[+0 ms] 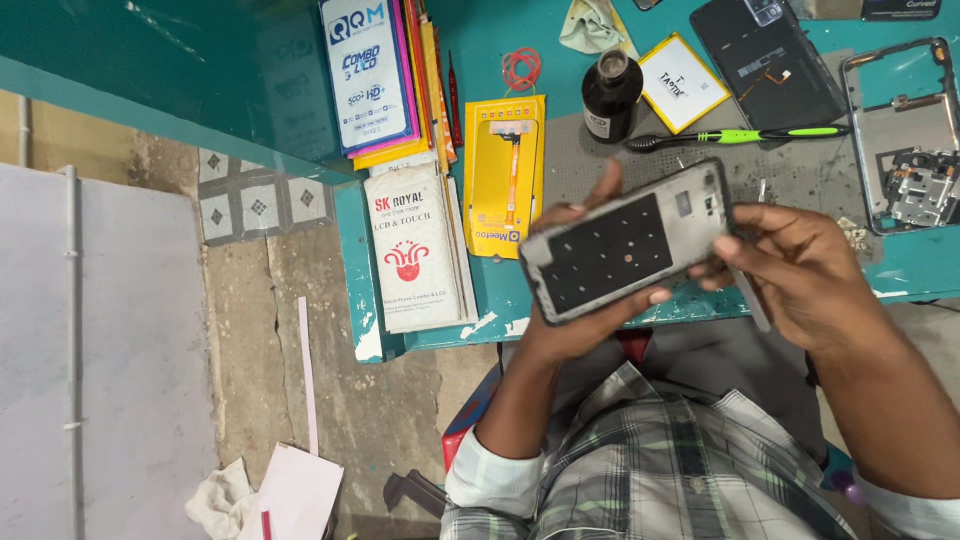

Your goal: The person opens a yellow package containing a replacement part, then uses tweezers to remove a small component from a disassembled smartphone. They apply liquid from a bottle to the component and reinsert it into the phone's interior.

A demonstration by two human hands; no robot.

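A grey phone frame (pixel 625 242) with a black inner panel (tilted, top end toward 2 o'clock) is gripped from beneath by the left hand (pixel 580 300) above the teal table's (pixel 480 40) edge; its 3 o'clock end is pinched by the right hand (pixel 790 270).

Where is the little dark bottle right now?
In the head view, the dark bottle stands on the teal bench, upper middle, between the yellow package and the yellow-edged battery.

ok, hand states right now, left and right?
Left hand: closed around the phone frame, holding it up.
Right hand: fingers on the frame's right end, pinching a thin tool.
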